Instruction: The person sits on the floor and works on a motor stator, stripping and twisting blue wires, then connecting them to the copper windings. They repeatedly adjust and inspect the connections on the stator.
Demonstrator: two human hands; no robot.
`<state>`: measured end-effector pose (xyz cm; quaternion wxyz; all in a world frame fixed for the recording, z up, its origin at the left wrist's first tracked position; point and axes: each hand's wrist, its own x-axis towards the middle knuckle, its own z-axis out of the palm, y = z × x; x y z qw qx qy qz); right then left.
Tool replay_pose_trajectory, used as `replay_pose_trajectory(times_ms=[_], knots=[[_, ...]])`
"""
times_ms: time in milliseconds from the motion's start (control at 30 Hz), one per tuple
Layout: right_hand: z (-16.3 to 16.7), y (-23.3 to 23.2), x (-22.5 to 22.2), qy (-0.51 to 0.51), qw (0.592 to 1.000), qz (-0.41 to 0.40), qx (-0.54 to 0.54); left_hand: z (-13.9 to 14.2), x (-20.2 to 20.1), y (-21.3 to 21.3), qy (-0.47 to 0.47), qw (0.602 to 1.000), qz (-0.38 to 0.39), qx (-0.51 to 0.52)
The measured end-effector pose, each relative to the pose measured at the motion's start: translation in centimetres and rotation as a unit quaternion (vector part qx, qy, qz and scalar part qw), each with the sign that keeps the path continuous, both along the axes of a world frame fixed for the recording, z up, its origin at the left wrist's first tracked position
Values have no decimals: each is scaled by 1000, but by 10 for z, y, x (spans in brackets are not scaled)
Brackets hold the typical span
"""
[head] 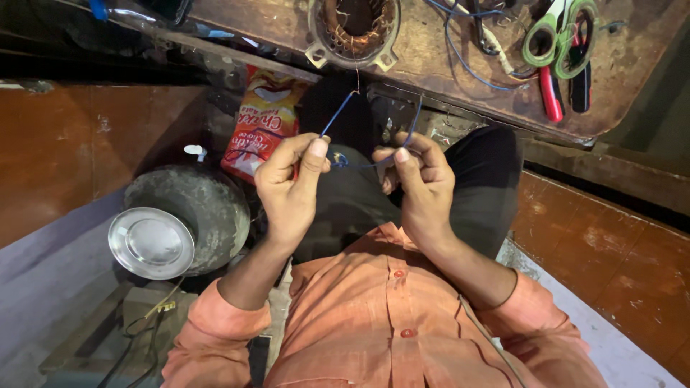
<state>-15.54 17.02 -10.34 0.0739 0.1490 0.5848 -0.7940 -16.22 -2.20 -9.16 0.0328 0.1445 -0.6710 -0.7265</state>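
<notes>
My left hand (pixel 287 183) pinches one end of a thin blue wire (pixel 338 115) between thumb and forefinger. My right hand (pixel 420 179) pinches the other stretch of the same blue wire (pixel 413 129), and the two pieces meet in a small twist between my hands. Both wire ends run up toward a metal motor stator (pixel 353 29) with copper windings, lying on the wooden bench (pixel 431 57) above my lap. My hands are held close together over my dark trousers.
Green-handled scissors (pixel 557 36), red-handled pliers (pixel 552 93) and loose blue wires (pixel 467 43) lie on the bench at right. A grey round pot with a shiny steel lid (pixel 152 243) stands at my left, with a red snack packet (pixel 262 126) behind it.
</notes>
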Motion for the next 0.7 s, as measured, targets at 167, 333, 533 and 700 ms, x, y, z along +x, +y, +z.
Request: replay_pose_trajectory(times_ms=[167,333,533,700], knots=[[-2,-5,-3,-12,1000,2,-19,-2,-3,-6,-3,1000,7,21],[-3,-6,-2,-15,999,-10,-30,-5,-6,-9,6,1000,7,19],[-2,-4,-4,-29,999,-18,-38,-6,-7,-6,5,999,5,33],[-3,-5,-5,-34,998,-16,-46,-6,-7,-7,1,1000,2,28]])
